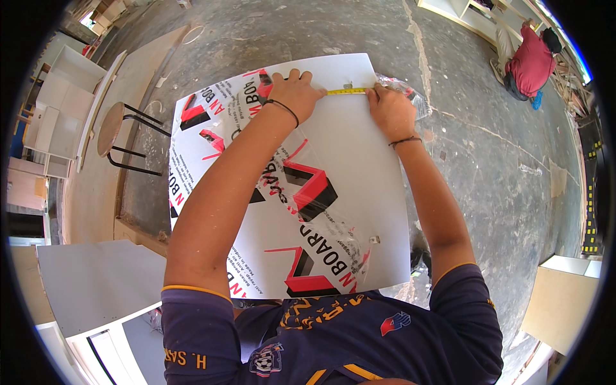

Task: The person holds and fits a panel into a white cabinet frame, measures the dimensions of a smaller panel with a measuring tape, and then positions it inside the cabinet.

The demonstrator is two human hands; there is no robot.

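Note:
A large white board (369, 192) lies in front of me, partly covered by a printed clear film (314, 186) with red and black shapes. Across its far part runs a short length of yellow tape measure (346, 92). My left hand (294, 96) rests on the board at the tape's left end, fingers bent, its thumb against the tape. At the right end my right hand (390, 110) closes round the tape measure, near the board's right edge. The tape's case is hidden by that hand. Crumpled clear plastic (410, 95) shows beyond the right hand.
A round-topped stool (111, 129) with black legs lies on its side at the left. White cabinet pieces (96, 282) stand at the lower left, a pale box (559, 298) at the right. Another person (529, 64) in red crouches at the far right on the concrete floor (487, 167).

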